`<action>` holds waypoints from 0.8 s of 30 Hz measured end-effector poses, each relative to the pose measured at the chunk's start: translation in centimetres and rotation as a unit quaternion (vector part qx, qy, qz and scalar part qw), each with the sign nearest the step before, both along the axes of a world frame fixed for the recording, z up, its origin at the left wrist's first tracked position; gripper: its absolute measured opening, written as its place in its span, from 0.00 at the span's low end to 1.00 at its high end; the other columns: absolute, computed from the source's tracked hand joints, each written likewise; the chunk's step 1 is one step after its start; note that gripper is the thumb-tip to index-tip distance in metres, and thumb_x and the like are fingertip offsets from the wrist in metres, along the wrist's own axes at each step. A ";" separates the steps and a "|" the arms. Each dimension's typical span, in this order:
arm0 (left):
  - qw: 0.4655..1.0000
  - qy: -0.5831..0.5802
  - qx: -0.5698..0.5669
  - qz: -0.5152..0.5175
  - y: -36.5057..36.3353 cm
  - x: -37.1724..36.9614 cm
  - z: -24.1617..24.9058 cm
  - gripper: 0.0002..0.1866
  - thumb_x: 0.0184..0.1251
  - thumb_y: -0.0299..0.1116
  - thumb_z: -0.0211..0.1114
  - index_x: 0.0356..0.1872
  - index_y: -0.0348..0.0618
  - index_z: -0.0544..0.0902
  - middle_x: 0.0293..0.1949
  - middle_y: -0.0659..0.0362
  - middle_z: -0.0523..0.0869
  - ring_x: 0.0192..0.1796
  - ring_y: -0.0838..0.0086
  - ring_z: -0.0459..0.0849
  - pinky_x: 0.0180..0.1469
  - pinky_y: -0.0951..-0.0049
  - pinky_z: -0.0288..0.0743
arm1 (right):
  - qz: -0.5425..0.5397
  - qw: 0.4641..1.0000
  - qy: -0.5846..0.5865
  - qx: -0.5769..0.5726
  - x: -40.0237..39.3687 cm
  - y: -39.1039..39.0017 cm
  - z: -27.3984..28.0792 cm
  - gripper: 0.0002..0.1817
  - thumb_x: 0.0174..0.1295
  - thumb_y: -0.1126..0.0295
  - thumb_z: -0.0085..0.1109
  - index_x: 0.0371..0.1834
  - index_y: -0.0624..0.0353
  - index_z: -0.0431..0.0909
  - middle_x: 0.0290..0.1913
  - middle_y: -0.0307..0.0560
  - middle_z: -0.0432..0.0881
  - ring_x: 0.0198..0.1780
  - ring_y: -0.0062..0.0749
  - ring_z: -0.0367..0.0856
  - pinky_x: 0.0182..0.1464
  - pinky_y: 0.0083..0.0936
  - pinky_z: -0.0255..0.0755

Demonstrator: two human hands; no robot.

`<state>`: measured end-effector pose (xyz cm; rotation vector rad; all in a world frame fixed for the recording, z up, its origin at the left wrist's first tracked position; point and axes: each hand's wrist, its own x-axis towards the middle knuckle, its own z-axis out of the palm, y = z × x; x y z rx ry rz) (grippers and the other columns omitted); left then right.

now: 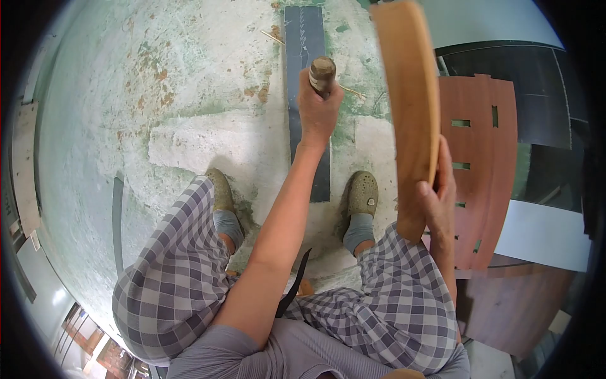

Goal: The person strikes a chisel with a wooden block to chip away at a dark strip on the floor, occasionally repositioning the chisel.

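Stained floor (pixel 202 82), dark strip (pixel 303 38) on it; above that my left hand (pixel 319 114) is closed around a handle (pixel 323 69). My right hand (pixel 442 199) clasps a board (pixel 409 107), near end at my knee (pixel 401 259).

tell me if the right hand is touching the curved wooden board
Touching: the head view shows the right hand wrapped around the lower part of the curved wooden board, its thumb lying against the wood.

Single head-worn view; faces steeply down, lap (pixel 344 309) close, floor (pixel 208 76) beyond.
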<state>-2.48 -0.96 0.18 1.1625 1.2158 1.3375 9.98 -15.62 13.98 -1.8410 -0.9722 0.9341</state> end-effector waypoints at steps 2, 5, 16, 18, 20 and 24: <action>0.999 0.005 0.006 -0.036 0.0 0.2 -0.7 0.12 0.51 0.24 0.60 0.37 0.40 0.69 0.27 0.59 0.73 0.28 0.74 0.72 0.35 0.72 0.69 | 0.047 0.998 0.018 -0.049 -0.6 0.2 0.3 0.52 0.42 0.43 0.63 0.67 0.63 0.54 0.62 0.55 0.63 0.63 0.39 0.62 0.63 0.32 0.56; 0.998 0.009 0.036 -0.047 -0.5 0.6 -0.7 0.12 0.51 0.23 0.60 0.37 0.40 0.70 0.28 0.59 0.73 0.30 0.75 0.72 0.37 0.73 0.69 | 0.073 0.996 0.003 -0.043 -0.8 0.1 1.0 0.52 0.41 0.43 0.63 0.66 0.64 0.55 0.62 0.55 0.63 0.64 0.40 0.62 0.63 0.33 0.55; 0.998 -0.009 0.046 -0.032 -0.4 -0.1 0.2 0.13 0.51 0.23 0.61 0.38 0.39 0.70 0.27 0.61 0.74 0.28 0.77 0.72 0.35 0.74 0.70 | 0.110 0.988 -0.028 -0.107 -1.0 1.1 -0.3 0.48 0.44 0.50 0.60 0.67 0.63 0.53 0.61 0.59 0.65 0.62 0.44 0.66 0.62 0.33 0.58; 0.997 -0.043 0.055 -0.031 -0.3 0.1 -0.8 0.13 0.51 0.23 0.61 0.38 0.39 0.70 0.26 0.61 0.75 0.28 0.78 0.72 0.34 0.74 0.70 | 0.102 0.990 0.009 -0.102 -0.8 0.9 0.4 0.48 0.44 0.50 0.60 0.67 0.64 0.53 0.61 0.59 0.65 0.62 0.44 0.65 0.62 0.33 0.57; 0.998 -0.022 0.037 -0.042 -0.3 0.1 -1.7 0.13 0.52 0.24 0.62 0.38 0.38 0.70 0.26 0.61 0.75 0.29 0.77 0.73 0.34 0.74 0.70 | 0.110 0.993 0.023 -0.027 -0.7 0.8 0.7 0.49 0.44 0.48 0.61 0.67 0.64 0.53 0.62 0.60 0.63 0.63 0.44 0.63 0.62 0.33 0.57; 0.998 0.010 0.044 -0.048 -0.5 -0.1 -0.2 0.12 0.53 0.24 0.62 0.38 0.38 0.69 0.26 0.60 0.75 0.29 0.77 0.73 0.34 0.74 0.70 | 0.118 0.992 0.009 -0.049 -1.1 0.8 -1.1 0.48 0.45 0.49 0.61 0.67 0.62 0.53 0.62 0.60 0.63 0.63 0.43 0.64 0.62 0.31 0.57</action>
